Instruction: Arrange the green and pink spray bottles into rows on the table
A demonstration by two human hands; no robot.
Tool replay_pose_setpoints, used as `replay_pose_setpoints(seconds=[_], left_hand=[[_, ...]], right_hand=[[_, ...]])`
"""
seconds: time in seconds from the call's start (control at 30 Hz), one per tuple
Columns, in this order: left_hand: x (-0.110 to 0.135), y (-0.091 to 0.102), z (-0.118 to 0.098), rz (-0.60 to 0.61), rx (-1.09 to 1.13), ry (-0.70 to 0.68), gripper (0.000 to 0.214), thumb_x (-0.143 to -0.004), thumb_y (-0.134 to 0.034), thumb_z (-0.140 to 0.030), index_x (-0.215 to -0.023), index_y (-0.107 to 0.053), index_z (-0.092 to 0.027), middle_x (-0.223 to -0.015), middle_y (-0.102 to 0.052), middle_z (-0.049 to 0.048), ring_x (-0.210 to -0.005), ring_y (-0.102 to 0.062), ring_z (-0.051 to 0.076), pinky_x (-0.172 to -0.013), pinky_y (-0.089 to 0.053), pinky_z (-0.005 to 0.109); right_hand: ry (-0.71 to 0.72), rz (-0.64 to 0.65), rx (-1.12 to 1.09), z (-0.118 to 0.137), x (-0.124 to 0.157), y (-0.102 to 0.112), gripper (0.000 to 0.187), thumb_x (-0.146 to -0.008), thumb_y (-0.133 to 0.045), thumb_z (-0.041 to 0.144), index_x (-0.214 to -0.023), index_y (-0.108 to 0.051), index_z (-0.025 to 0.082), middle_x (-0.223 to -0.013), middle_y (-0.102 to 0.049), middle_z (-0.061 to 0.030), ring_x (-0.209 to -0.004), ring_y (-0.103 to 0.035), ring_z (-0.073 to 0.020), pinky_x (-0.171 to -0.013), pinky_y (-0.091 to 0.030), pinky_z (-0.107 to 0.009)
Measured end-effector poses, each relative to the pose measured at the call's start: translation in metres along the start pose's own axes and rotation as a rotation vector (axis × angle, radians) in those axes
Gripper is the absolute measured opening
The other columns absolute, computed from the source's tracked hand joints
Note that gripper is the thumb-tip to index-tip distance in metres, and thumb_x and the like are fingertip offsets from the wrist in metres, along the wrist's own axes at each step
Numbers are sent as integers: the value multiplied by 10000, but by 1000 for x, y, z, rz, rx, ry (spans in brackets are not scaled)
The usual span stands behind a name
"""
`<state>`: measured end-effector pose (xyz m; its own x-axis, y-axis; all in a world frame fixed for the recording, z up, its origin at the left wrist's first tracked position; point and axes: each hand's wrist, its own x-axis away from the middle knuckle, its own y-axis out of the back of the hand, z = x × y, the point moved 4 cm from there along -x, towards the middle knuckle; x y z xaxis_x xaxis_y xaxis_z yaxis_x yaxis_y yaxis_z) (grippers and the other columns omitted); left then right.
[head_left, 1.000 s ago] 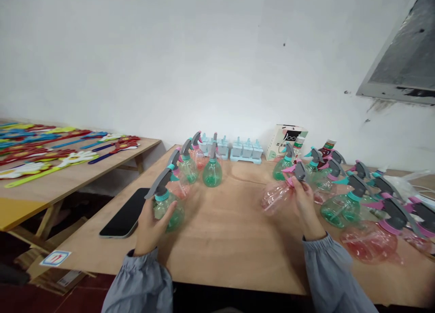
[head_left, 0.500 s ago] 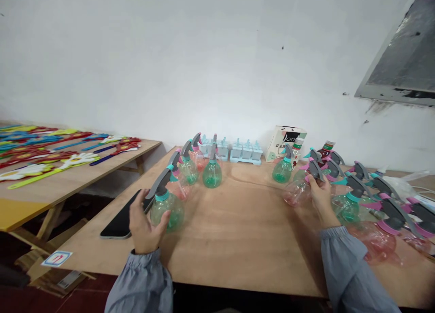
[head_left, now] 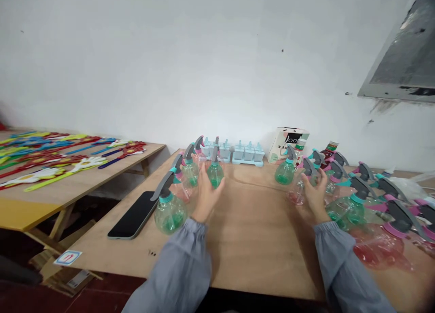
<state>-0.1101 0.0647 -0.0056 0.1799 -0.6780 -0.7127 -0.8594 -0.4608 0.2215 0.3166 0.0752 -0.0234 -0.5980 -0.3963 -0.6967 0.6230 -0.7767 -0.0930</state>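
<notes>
On the wooden table (head_left: 244, 240), my left hand (head_left: 206, 191) reaches forward with its fingers apart, holding nothing, just short of a small green spray bottle (head_left: 215, 173). Left of my forearm another green spray bottle (head_left: 169, 209) with a grey trigger stands upright, untouched. My right hand (head_left: 314, 194) is closed round the neck of a pink spray bottle (head_left: 297, 190), which sits at the left edge of a crowd of green and pink spray bottles (head_left: 353, 199).
A black phone (head_left: 133, 215) lies near the table's left edge. Pale blue moulds (head_left: 245, 152) and a small carton (head_left: 287, 143) stand along the wall. More spray bottles (head_left: 188, 168) stand in a row at the left. A side table (head_left: 61, 186) carries coloured plastic hand clappers.
My left hand let go of the near green bottle and moved forward and right toward the far one. My right hand carried the pink bottle right, to the crowd of bottles.
</notes>
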Motion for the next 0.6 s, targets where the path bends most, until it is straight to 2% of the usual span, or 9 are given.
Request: replay_pose_setpoints(seconds=[0.07,0.1,0.17,0.23,0.3,0.37,0.43,0.53,0.6], left_hand=[[-25,-20,28,62,-82,140,1033,-893,-726,-323,-1691,-102,-122,-1771,-209,273,-1672,-217,355,-1334,-282,517],[-33,-27,41,81,-132,208,1077,-868,-747,-308,-1691,-80,-119,-1772,-199,278,-1679,-192,357,-1338,-267,515],[-42,-38,58,102,-167,270,1065,-838,-760,-277,-1676,-125,-111,-1731,-287,301,-1657,-247,390,-1317,-284,555],[-39,-45,64,131,-184,282,976,-830,-753,-278,-1635,-231,-99,-1649,-420,312,-1598,-362,422,-1268,-342,585],[-25,-49,60,171,-209,265,875,-830,-751,-316,-1572,-346,-91,-1566,-511,313,-1519,-461,451,-1210,-392,605],[-4,-51,49,215,-234,222,791,-831,-759,-384,-1502,-445,-108,-1499,-567,291,-1447,-524,467,-1158,-422,613],[20,-53,35,258,-247,163,732,-823,-773,-466,-1434,-518,-154,-1412,-628,237,-1382,-574,450,-1112,-454,582],[56,-54,16,275,-261,77,713,-735,-837,-570,-1307,-595,-220,-1228,-687,175,-1222,-647,430,-1006,-513,544],[73,-53,5,230,-279,-45,666,-705,-836,-636,-1207,-627,-251,-1101,-696,149,-1093,-676,418,-909,-536,541]], right_hand=[[105,-146,86,26,16,10,839,-753,-839,611,-1407,-498,212,-1470,-546,-159,-1399,-517,-325,-1229,-367,-602],[167,-206,134,40,25,14,797,-786,-826,583,-1409,-489,218,-1472,-529,-163,-1404,-502,-329,-1227,-366,-617],[299,-257,191,66,43,17,646,-867,-777,506,-1386,-496,245,-1435,-531,-152,-1362,-518,-326,-1191,-404,-633],[421,-192,161,87,60,8,508,-902,-749,441,-1324,-533,258,-1350,-567,-132,-1285,-570,-320,-1133,-460,-632],[465,-13,93,99,74,-12,368,-912,-734,413,-1212,-595,252,-1230,-621,-108,-1199,-624,-310,-1090,-502,-612],[394,240,21,103,88,-41,276,-923,-712,420,-1131,-643,252,-1146,-667,-96,-1140,-664,-302,-1076,-525,-589],[214,473,-67,101,103,-71,338,-907,-731,463,-1178,-663,272,-1192,-702,-107,-1177,-676,-315,-1101,-523,-578],[-80,659,-235,96,123,-102,670,-753,-881,546,-1328,-626,317,-1433,-663,-126,-1373,-605,-363,-1185,-471,-585],[-183,725,-337,96,132,-111,787,-674,-943,542,-1361,-621,335,-1543,-610,-117,-1457,-549,-373,-1238,-419,-582]])
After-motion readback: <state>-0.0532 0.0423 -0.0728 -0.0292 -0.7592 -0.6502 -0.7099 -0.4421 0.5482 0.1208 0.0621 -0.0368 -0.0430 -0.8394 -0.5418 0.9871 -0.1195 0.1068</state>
